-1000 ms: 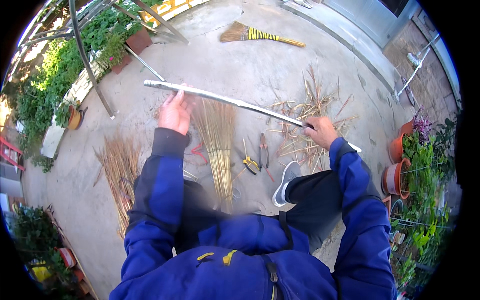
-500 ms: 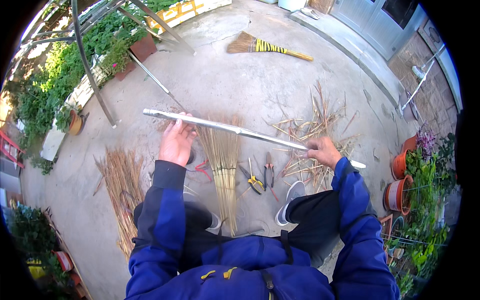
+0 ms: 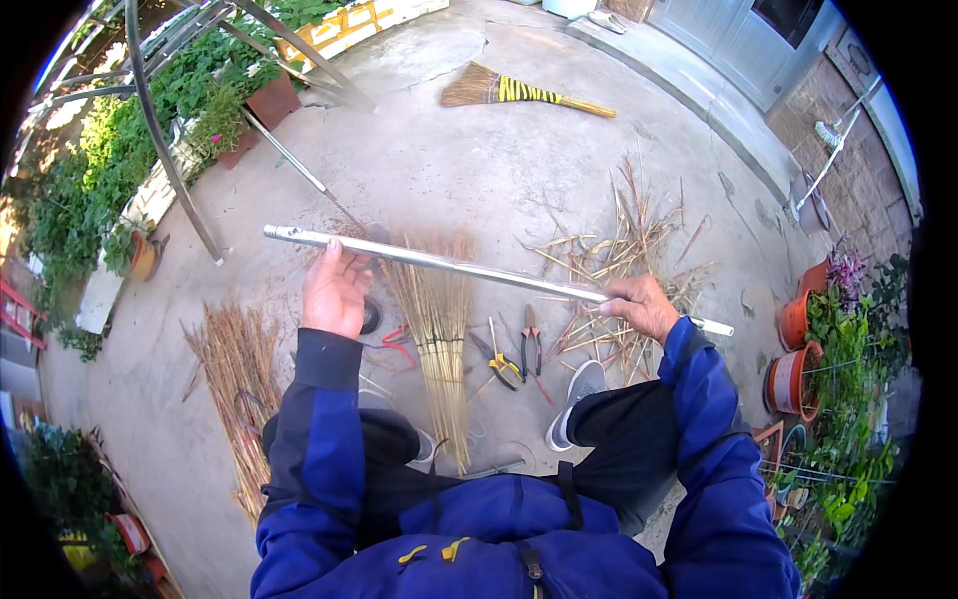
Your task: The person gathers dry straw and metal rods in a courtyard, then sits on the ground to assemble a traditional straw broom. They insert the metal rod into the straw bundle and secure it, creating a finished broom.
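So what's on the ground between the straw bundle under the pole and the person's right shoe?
In the head view, two pliers lie there: yellow-handled pliers and red-handled pliers, between the straw bundle and the right shoe.

outdoor yard w/ grey concrete floor [image 3: 479,170], daylight. green plants [image 3: 90,190] & planter boxes along left edge, metal frame legs [image 3: 170,170] over them. brick wall [image 3: 848,150] & pale door [image 3: 738,40] top right. terracotta pots [image 3: 793,349] w/ plants at right.
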Tool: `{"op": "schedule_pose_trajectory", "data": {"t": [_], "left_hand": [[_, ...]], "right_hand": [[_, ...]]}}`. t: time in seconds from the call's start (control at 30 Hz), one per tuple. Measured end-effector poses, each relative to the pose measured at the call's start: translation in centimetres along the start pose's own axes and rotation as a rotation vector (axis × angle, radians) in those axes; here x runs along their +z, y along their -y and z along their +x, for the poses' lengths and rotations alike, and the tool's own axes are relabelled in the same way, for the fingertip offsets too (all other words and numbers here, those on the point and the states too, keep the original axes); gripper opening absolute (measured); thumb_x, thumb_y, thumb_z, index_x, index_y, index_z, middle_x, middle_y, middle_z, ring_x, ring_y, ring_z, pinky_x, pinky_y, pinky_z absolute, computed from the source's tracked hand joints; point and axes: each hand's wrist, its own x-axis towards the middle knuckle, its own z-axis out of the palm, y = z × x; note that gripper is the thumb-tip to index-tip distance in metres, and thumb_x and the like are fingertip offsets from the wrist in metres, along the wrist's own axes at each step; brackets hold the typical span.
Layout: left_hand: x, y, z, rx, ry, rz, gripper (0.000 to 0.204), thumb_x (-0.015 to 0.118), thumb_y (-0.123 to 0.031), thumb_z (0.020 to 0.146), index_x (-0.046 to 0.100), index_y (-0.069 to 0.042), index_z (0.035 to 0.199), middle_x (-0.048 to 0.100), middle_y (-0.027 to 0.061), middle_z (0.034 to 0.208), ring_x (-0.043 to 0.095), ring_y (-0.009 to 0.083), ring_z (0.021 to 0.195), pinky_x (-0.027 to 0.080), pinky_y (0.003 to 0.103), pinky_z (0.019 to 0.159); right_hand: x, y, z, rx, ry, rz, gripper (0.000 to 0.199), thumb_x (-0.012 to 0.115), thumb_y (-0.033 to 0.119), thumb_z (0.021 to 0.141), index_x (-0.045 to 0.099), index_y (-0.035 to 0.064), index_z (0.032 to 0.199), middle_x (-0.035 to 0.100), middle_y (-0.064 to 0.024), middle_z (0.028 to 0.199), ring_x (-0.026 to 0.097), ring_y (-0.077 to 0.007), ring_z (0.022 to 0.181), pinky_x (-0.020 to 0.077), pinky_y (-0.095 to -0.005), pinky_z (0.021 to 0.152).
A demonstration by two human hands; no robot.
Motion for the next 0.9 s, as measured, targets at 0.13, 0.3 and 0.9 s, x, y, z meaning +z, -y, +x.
{"op": "schedule_pose_trajectory", "data": {"t": [0.13,0.3,0.9], "left_hand": [[0.5,0.2,0.1,0.013,-0.04,0.031,0.015,0.058,-0.027,0.087,0.057,-0.012,0.087,0.062,0.0028,0.082,0.058,0.0156,0.079,0.043,0.029,0.067],[0.7,0.3,0.2,0.036,-0.079,0.082,0.014,0.059,-0.026,0.085,0.057,-0.013,0.084,0.06,0.0013,0.075,0.057,0.0136,0.071,0.045,0.029,0.062],[0.7,0.6,0.1,0.027,-0.031,0.035,0.016,0.054,-0.011,0.086,0.056,-0.007,0.102,0.06,0.0052,0.091,0.058,0.0184,0.082,0.046,0.031,0.069]], "right_hand": [[-0.1,-0.3,-0.2,-0.026,0.002,-0.023,0.022,0.06,0.021,0.075,0.062,-0.0014,0.077,0.052,-0.0148,0.059,0.05,-0.0247,0.055,0.0401,-0.0334,0.056],[-0.2,-0.4,-0.3,-0.054,0.008,-0.099,0.025,0.059,0.024,0.077,0.061,-0.0008,0.076,0.051,-0.0168,0.058,0.05,-0.0287,0.054,0.0394,-0.036,0.054],[0.0,-1.3,-0.3,-0.06,0.093,-0.052,0.031,0.054,0.029,0.081,0.055,-0.0006,0.069,0.05,-0.0162,0.059,0.048,-0.0308,0.056,0.0367,-0.0385,0.056]]}}
